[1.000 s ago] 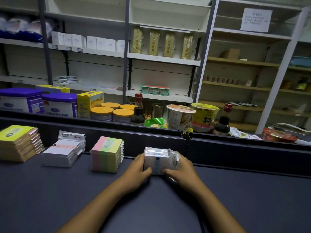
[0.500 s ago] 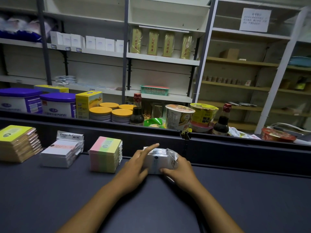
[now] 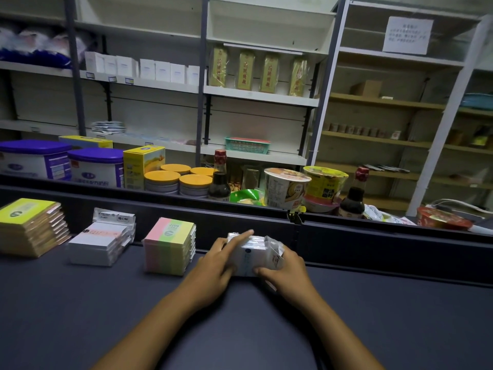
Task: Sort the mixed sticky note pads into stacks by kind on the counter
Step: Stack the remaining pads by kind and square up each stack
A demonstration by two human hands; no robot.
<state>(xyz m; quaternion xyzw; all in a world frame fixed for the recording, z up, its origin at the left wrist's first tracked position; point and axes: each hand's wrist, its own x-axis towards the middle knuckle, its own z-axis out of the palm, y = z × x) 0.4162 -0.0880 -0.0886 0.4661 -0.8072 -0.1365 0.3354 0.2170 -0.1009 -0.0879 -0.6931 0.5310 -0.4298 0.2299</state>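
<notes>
Along the far edge of the dark grey table [image 3: 80, 316], against its raised black back rail, four stacks of sticky notes stand in a row. At the far left corner is a stack of tan pads with a lime-yellow cover [image 3: 29, 225]; its round logo is too small to read. Next is a white wrapped stack with an orange label strip [image 3: 102, 243], print illegible. Then a pastel pink, yellow and green stack [image 3: 170, 248], its top marked "2209". Just right of it, both hands work a small white stack in clear plastic wrap [image 3: 253, 256], whose blue print I cannot read. The left hand [image 3: 213, 271] lies on its left side, fingers [image 3: 241, 236] straight across the top. The right hand [image 3: 286, 268] grips the right end, fingers curled over the front.
</notes>
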